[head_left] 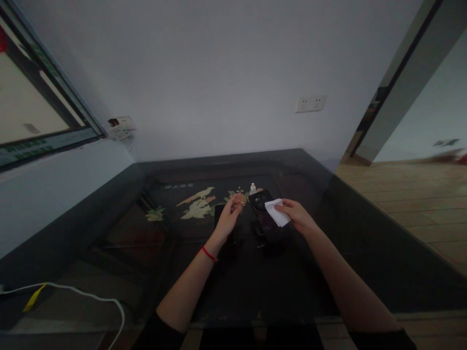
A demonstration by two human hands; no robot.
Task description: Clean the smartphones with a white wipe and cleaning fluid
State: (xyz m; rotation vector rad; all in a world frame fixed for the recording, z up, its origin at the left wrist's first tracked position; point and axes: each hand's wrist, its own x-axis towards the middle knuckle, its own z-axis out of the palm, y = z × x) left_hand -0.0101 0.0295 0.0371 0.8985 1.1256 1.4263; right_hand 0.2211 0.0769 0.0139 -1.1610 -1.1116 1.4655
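Note:
My right hand pinches a folded white tissue or cloth between thumb and fingers. The white piece overlaps the right edge of a dark smartphone, whose round camera module faces up; whether they touch is hard to tell. My left hand, with a red string on the wrist, is left of that phone, its fingers slightly bent and apart, with nothing visible held. Partly beneath the left hand is a second dark, flat, phone-like object. A small white dropper-type bottle stands just behind the smartphone.
The glossy black table has an inlaid bird-and-flower picture and meets a pale wall. Wall sockets are above it, with more sockets at the left corner. A white cable with a yellow tag runs along the lower left.

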